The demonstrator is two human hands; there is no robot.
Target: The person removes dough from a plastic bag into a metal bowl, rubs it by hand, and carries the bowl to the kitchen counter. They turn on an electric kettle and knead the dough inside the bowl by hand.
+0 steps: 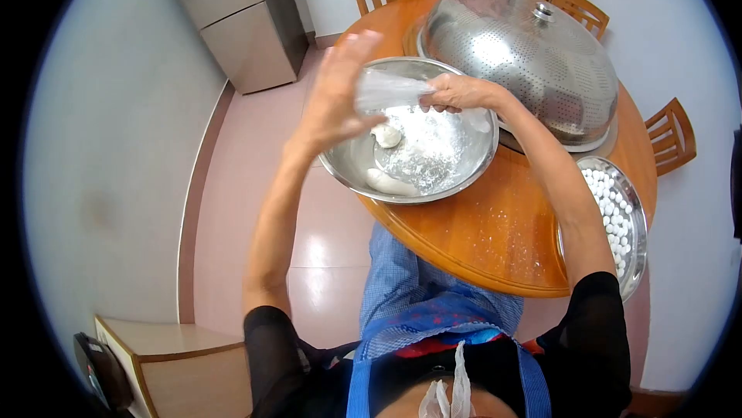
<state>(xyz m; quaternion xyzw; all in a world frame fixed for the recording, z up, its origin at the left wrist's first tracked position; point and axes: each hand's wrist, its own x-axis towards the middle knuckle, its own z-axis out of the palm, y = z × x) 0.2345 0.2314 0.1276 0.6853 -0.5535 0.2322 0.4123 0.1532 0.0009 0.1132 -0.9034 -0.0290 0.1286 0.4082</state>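
My right hand (452,93) is closed on a translucent plastic bag (394,89) above a wide steel bowl (332,161). My left hand (340,97), a little blurred, is raised over the bowl's left rim with its fingers apart, beside the bag. White powder (433,151) covers much of the bowl's bottom. A round lump of dough (386,136) and a longer dough piece (389,182) lie at the left and front of the powder. Whether powder is inside the bag cannot be made out.
A large perforated steel dome (518,55) stands behind the bowl on the round wooden table (487,240). At the right edge, a steel tray (638,244) holds several small white balls (616,221). Wooden chairs (671,137) surround the far side.
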